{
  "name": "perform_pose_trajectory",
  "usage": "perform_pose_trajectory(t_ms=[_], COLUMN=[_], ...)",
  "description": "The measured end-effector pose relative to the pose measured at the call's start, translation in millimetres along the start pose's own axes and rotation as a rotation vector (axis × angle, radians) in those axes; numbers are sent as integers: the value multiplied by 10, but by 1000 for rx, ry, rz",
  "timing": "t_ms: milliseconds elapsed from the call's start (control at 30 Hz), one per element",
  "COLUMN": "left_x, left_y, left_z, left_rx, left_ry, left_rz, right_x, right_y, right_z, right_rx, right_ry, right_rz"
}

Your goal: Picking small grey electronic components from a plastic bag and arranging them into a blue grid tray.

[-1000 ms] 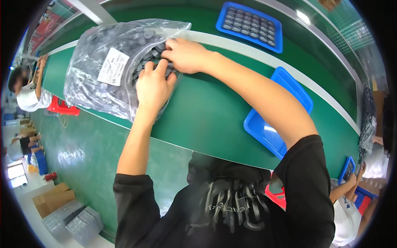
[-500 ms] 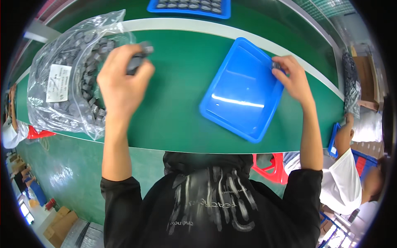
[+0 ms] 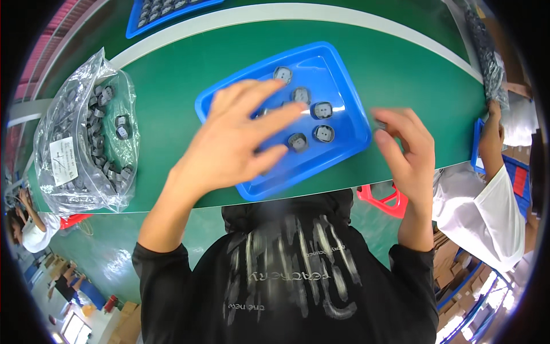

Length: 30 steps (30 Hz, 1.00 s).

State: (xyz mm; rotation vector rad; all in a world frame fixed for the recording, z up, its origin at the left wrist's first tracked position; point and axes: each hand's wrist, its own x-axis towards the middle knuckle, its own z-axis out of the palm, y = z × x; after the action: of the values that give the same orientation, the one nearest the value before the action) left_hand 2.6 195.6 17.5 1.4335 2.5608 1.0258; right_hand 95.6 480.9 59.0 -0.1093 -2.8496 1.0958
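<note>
The left hand (image 3: 235, 143) hovers with fingers spread and empty over the shallow blue plastic tray (image 3: 349, 143), where several small grey square parts (image 3: 323, 133) lie loose. The right hand (image 3: 407, 152) hangs open just beside the tray's right edge, gripping nothing. A clear plastic bag of grey parts (image 3: 86, 143) lies well to the left on the green table (image 3: 166, 86).

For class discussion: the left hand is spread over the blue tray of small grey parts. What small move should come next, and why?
Probably lift the left hand clear of the blue tray. Its open fingers cover some grey parts, which lie loose and scattered, so they cannot be seen or sorted.
</note>
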Motion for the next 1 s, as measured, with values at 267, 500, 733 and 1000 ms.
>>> perform_pose_trajectory(t_ms=[267,500,733,1000], left_x=[-553,-335,-160,-134], left_y=[-121,-297,-275,-370], left_z=[126,160,99,110], left_rx=[62,79,155,224], left_ry=[377,380,268,283], left_rz=[-532,-266,-186,-218], right_x=[1022,1042,991,688], right_y=[-176,-258,-264,-314], right_z=[777,843,1010,766], right_rx=[242,48,-105,-182], right_ry=[-387,-488,-312,-412], right_rz=[-459,-738,-856,-697])
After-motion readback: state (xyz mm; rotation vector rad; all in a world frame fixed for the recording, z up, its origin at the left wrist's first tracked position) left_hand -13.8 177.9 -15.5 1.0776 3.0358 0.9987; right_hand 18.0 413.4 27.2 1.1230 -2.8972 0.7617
